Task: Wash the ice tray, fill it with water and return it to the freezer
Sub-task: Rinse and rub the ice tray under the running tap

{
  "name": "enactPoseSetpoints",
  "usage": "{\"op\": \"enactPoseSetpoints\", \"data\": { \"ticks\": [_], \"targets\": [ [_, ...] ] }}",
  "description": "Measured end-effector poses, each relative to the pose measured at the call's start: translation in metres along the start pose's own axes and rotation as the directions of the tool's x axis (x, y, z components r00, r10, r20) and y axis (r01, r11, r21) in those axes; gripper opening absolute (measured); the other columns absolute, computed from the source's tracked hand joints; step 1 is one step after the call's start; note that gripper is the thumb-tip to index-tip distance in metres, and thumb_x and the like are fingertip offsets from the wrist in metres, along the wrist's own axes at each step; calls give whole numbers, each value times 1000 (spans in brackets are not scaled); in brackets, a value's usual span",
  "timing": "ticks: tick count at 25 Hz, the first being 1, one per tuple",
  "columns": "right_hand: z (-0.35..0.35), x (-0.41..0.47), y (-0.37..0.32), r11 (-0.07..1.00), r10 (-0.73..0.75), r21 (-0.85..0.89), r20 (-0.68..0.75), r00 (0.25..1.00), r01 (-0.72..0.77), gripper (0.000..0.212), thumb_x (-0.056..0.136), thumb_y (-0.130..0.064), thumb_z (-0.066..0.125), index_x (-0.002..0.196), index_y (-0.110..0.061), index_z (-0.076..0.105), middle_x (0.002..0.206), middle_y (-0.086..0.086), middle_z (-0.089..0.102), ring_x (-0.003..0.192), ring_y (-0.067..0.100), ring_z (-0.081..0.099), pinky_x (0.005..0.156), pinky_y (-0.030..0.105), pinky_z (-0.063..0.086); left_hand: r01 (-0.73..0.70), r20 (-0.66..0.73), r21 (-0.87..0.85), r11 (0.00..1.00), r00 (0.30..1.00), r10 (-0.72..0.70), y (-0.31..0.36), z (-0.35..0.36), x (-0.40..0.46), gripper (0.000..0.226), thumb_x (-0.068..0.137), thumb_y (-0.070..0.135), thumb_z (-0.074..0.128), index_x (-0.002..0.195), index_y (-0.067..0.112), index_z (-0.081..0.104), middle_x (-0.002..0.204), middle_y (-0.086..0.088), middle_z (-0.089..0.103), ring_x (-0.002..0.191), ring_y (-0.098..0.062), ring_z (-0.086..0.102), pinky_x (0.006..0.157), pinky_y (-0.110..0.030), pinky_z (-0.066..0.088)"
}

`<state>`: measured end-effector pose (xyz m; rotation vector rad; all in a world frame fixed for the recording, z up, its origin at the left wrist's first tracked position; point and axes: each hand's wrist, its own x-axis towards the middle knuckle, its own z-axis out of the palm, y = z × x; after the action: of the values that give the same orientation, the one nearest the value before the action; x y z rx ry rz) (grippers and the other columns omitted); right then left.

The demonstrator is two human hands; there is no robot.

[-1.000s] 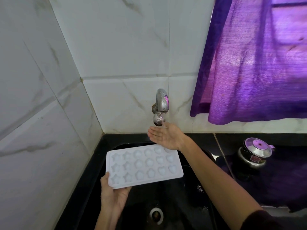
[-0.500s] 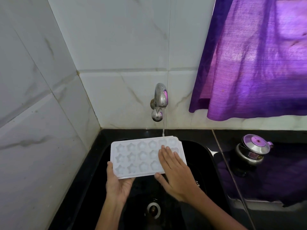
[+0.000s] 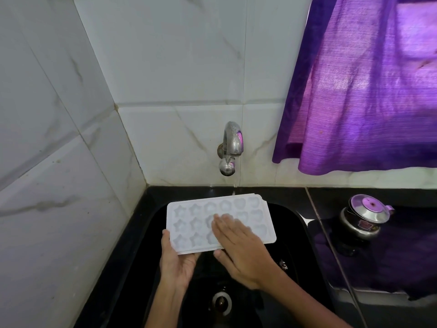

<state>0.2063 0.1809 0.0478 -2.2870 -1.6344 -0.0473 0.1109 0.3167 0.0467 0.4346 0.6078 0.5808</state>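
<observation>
A white ice tray (image 3: 189, 216) with star and heart shaped cells is held level over the black sink (image 3: 295, 233), under the steel tap (image 3: 230, 147). A thin stream of water falls from the tap onto the tray's far edge. My left hand (image 3: 176, 261) supports the tray from below at its near left corner, thumb on the rim. My right hand (image 3: 241, 247) lies flat on top of the tray's middle with straight fingers.
White marble tiles cover the walls at the left and back. A purple curtain (image 3: 366, 86) hangs at the upper right. A small steel pot with a lid (image 3: 365, 215) stands on the dark counter right of the sink. The drain (image 3: 221, 303) is below my hands.
My right hand left the tap, came down onto the tray and has slid left across its cells. Water now runs from the tap. The tray sits a little higher, nearer the tap.
</observation>
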Motion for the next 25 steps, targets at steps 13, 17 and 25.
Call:
{"op": "enactPoseSetpoints", "data": {
  "ticks": [13,17,25],
  "targets": [
    [-5,-7,0,995,-85,-45,55,995,88,67,94,-51,-5,150,-16,5,157,-2,0,146,14,-6,119,33,-7,33,-4,3,999,999,-33,-7,2,-5,50,98,46,33,122,7,56,112,-18,67,98,-33,66,65,-43,60],
    [-15,-12,28,984,172,-44,4,985,-172,74,86,-57,-12,147,-16,-3,156,-5,-9,145,15,-14,117,31,-11,59,1,25,998,998,-59,-16,4,-13,46,98,45,34,118,12,57,114,-18,66,106,-36,61,71,-48,58],
    [-23,9,-5,982,-183,-18,202,962,190,71,88,-48,-4,151,-16,9,159,-3,2,146,12,-7,115,29,-13,86,18,29,996,996,-86,-18,17,-4,53,98,45,35,125,3,54,114,-21,66,97,-30,67,75,-40,57]
  ]
}}
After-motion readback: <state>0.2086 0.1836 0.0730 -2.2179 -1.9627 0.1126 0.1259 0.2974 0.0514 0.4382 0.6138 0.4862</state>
